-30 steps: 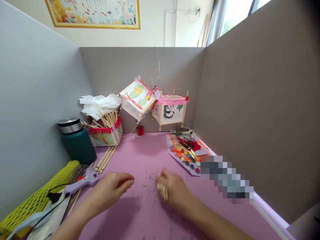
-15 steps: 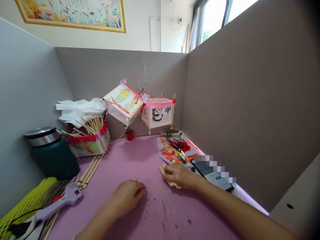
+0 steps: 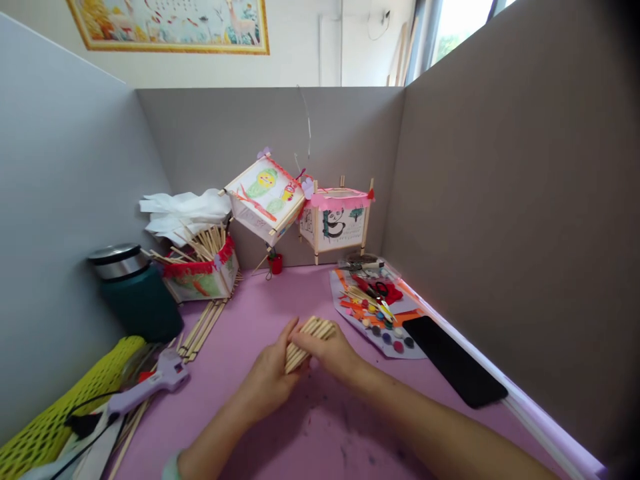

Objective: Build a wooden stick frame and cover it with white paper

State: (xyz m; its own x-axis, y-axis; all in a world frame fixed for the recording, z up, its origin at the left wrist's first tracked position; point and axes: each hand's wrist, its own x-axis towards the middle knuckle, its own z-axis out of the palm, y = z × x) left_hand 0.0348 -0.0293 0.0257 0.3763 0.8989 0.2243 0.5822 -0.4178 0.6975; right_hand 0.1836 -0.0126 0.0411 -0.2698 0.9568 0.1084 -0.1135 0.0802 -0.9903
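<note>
A short bundle of pale wooden sticks [image 3: 299, 353] is held above the pink tabletop [image 3: 300, 288], between both hands. My left hand [image 3: 273, 373] wraps around its left side, thumb up along the edge. My right hand [image 3: 335, 350] grips it from the right, with the thumb lying across the sticks. The fingers beneath the bundle are partly hidden. Small dark specks mark the table below the hands.
At left stand a teal flask [image 3: 140, 297], a purple glue gun [image 3: 155, 383] and a stick-filled paper box [image 3: 200, 283]. Paper lanterns [image 3: 340, 223] hang at the back. A black phone [image 3: 455, 360] and a sheet of craft bits [image 3: 367, 333] lie right.
The stick bundle has been lifted off the table and moved left to the middle. My left hand has risen to join my right on it. The phone screen has gone dark.
</note>
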